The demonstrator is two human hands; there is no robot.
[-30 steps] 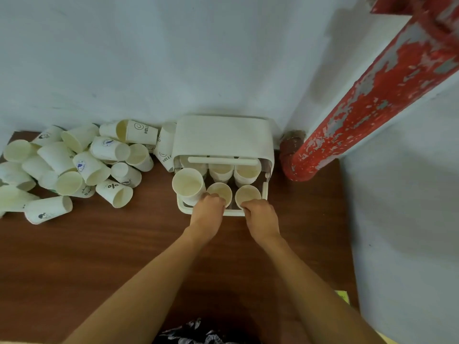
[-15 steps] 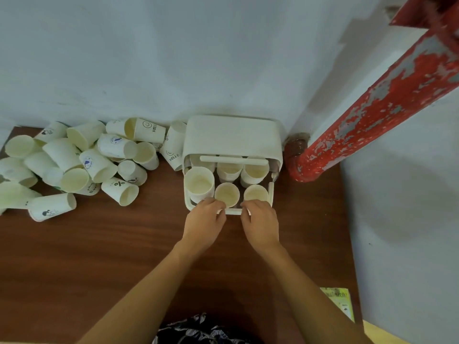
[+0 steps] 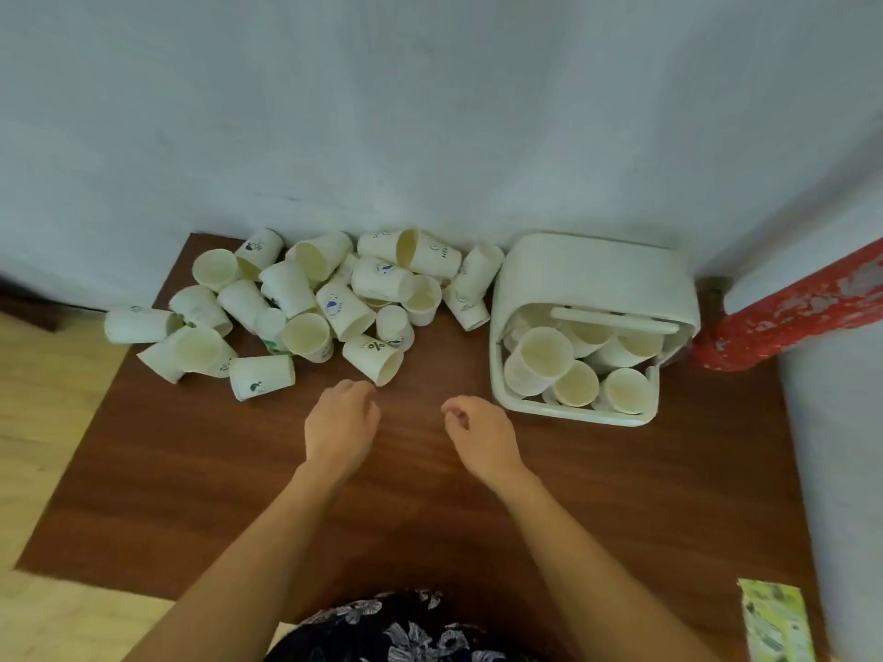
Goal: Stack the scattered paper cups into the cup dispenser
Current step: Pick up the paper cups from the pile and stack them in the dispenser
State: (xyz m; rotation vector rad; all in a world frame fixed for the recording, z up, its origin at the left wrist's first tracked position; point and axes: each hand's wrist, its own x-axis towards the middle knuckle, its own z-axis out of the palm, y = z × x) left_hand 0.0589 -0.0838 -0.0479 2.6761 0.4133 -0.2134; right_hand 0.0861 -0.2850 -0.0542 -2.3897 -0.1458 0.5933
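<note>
A white cup dispenser (image 3: 590,272) stands at the back right of the brown table, holding several stacks of paper cups (image 3: 544,353). A heap of scattered paper cups (image 3: 306,298) lies on its side at the back left. The nearest of them, a cup printed with a percent sign (image 3: 373,358), lies with its mouth toward me. My left hand (image 3: 340,420) hovers over the table with loosely curled fingers, fingertips just short of that cup, holding nothing. My right hand (image 3: 480,437) is also empty, fingers loosely curled, left of the dispenser's front edge.
A peeling red pipe (image 3: 788,310) slants down to the table's back right corner, beside the dispenser. A pale wall runs behind everything. A green-printed paper (image 3: 774,618) lies at the table's front right. The table's left edge borders a light wooden floor (image 3: 43,422).
Both hands have left the dispenser's front cups and moved left, empty. The view has swung left, so the dispenser now appears further right.
</note>
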